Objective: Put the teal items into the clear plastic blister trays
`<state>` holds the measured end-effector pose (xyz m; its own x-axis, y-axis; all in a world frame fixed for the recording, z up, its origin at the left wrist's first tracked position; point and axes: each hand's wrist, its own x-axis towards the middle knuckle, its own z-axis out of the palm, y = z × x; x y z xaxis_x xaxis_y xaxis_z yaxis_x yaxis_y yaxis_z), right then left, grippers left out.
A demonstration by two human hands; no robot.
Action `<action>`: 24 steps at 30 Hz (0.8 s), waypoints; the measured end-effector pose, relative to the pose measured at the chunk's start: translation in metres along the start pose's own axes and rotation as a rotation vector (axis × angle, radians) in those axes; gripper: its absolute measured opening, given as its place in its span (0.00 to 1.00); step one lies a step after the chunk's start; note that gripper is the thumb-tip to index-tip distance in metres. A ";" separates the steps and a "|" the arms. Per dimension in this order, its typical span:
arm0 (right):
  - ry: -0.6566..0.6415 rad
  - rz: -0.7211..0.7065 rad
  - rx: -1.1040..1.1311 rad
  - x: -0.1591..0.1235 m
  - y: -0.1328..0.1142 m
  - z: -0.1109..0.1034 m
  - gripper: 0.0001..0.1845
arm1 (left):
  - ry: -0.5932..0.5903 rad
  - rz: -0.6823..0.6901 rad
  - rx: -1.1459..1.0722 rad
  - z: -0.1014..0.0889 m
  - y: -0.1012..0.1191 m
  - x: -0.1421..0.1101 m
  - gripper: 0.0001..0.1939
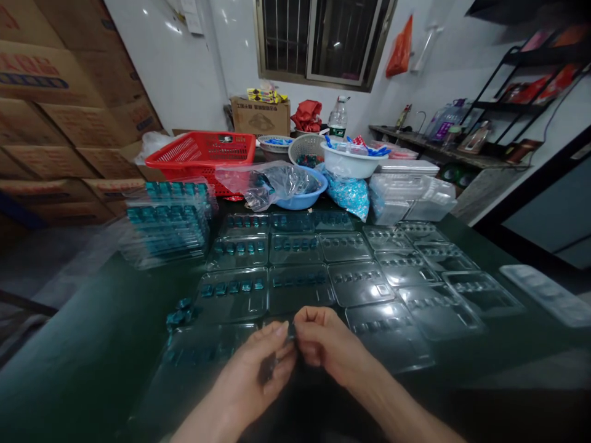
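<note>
Near the table's front, my left hand (259, 368) and my right hand (329, 342) meet with fingers curled and tips pinched together. Between the fingertips shows a sliver of something small, dark and teal-tinted, too hidden to name. Clear plastic blister trays (235, 294) lie in rows just beyond the hands; those on the left hold teal pieces in their cavities, while trays farther right (360, 284) look clear. A small heap of loose teal pieces (181, 312) sits left of my left hand.
A stack of trays with teal pieces (168, 215) stands at left. Behind are a red basket (203, 151), a blue basin (302, 198), a white basin (353, 163), a blue patterned bag (348, 195) and stacked clear trays (410, 194). A white tray (549, 295) lies at right.
</note>
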<state>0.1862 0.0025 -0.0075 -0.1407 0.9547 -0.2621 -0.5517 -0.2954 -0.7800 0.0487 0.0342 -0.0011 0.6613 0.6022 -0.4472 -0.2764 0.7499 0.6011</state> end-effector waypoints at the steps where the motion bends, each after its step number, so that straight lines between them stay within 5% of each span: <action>1: 0.019 -0.014 -0.008 0.000 0.000 -0.001 0.08 | -0.009 0.009 0.026 0.001 0.001 0.000 0.10; 6: 0.113 -0.165 -0.130 -0.002 0.003 -0.006 0.08 | -0.018 -0.014 0.038 0.007 0.002 -0.001 0.10; 13: 0.085 -0.143 0.066 -0.003 0.003 -0.012 0.07 | -0.048 -0.087 -0.162 0.007 0.002 0.000 0.09; 24: 0.142 -0.529 -0.817 -0.020 -0.013 -0.005 0.11 | 0.033 -0.054 0.017 0.011 0.006 0.012 0.08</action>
<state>0.2001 -0.0133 0.0053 0.0903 0.9735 0.2099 0.2311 0.1845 -0.9553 0.0627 0.0433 0.0042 0.6513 0.5703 -0.5006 -0.2289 0.7765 0.5870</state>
